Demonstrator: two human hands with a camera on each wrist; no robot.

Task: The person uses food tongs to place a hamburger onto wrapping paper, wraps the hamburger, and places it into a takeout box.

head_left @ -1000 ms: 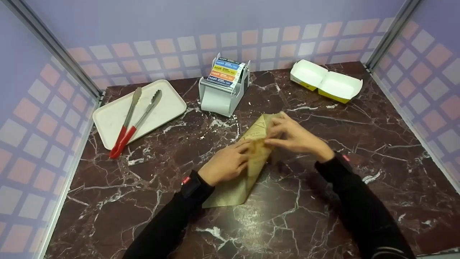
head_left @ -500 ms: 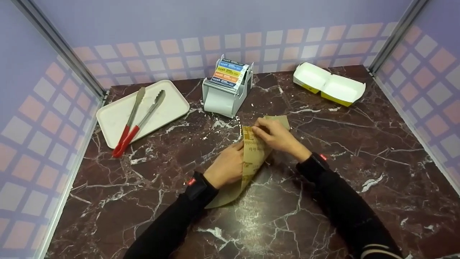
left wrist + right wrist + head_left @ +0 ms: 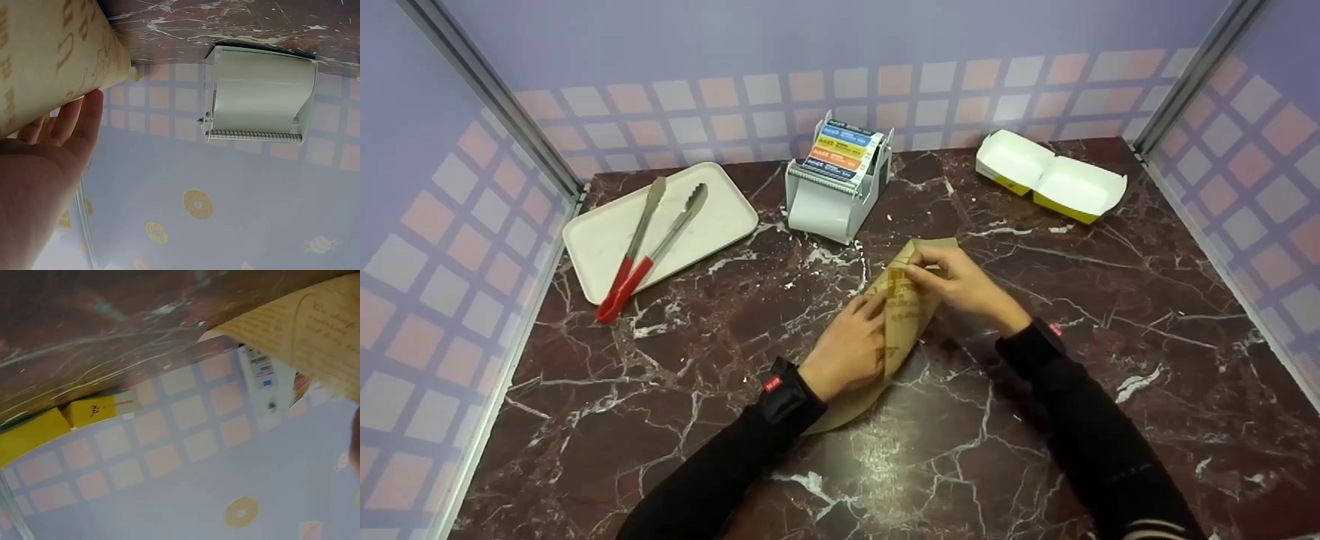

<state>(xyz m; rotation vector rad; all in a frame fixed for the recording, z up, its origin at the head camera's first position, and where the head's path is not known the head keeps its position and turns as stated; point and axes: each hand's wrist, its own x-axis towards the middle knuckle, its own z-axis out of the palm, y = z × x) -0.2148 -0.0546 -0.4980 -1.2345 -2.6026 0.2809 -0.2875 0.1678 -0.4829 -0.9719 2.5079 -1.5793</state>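
Brown printed wrapping paper [image 3: 905, 319] is folded into a tapering, bulging shape in the middle of the table; whether anything lies inside is hidden. My left hand [image 3: 847, 349] holds its left side, the fingers partly behind the raised flap and the thumb hidden. In the left wrist view the fingers [image 3: 84, 121] bend against the paper [image 3: 62, 50]. Near the upper end, my right hand [image 3: 964, 285] pinches the paper's edge between thumb and forefinger. The right wrist view shows one corner of the paper [image 3: 315, 332], with just a sliver of the hand at the edge.
A label dispenser [image 3: 829, 217] with coloured strips stands at the back. To the left, red-handled tongs [image 3: 634, 274] lie across a white tray [image 3: 720, 217]. An opened yellow-and-white carton [image 3: 1050, 172] is at the back right. Walls [image 3: 1035, 45] enclose the marbled table [image 3: 660, 420].
The blurred right hand has pulled a printed flap leftward over the left hand's fingers, then shifted slightly back right. The left hand has slid slightly right with the paper.
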